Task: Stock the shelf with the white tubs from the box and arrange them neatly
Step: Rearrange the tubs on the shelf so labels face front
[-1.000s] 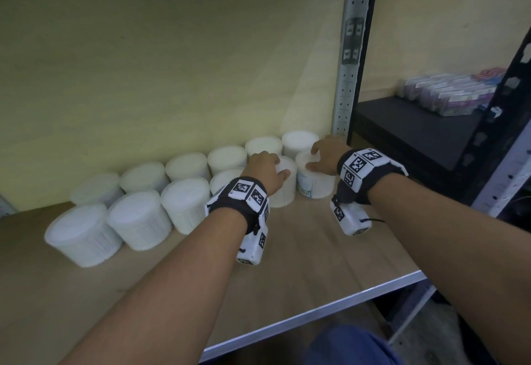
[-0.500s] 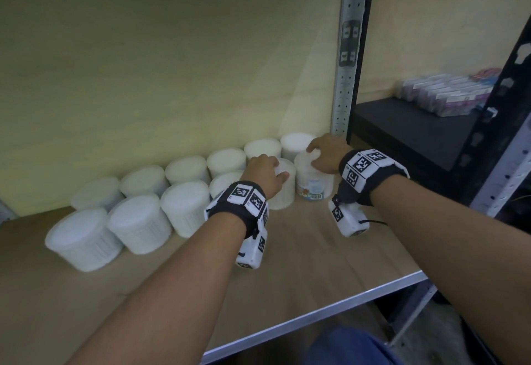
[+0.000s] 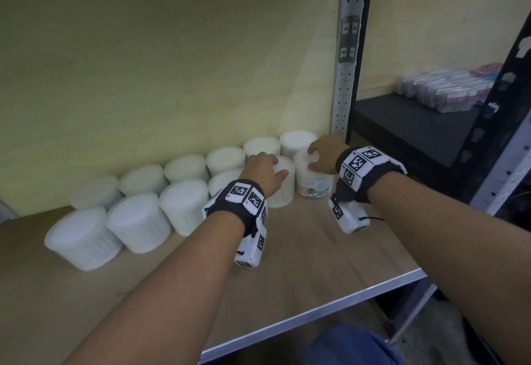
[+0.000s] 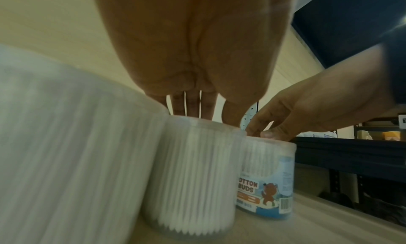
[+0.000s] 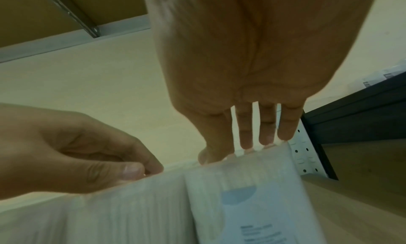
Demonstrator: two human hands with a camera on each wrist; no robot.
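Two rows of white tubs stand along the back of the wooden shelf (image 3: 316, 264). My left hand (image 3: 264, 170) grips from above the lid of a plain white tub (image 3: 283, 192) in the front row, thumb on its near rim; the same tub (image 4: 193, 169) fills the left wrist view. My right hand (image 3: 324, 153) grips the lid of the rightmost front tub (image 3: 314, 185), fingers on the far rim, thumb in front. That tub (image 4: 268, 178) shows a blue "Cotton Buds" label with a barcode. The two tubs touch side by side.
A grey perforated metal upright (image 3: 344, 77) rises just right of the tubs. Beyond it a black shelf (image 3: 416, 126) holds wrapped packs (image 3: 448, 88). The shelf's metal front edge (image 3: 316, 310) runs below my arms. Bare wood lies in front of the rows.
The right tub's blue label and barcode have come round to face the front under my right hand. My left hand has stayed on its tub.
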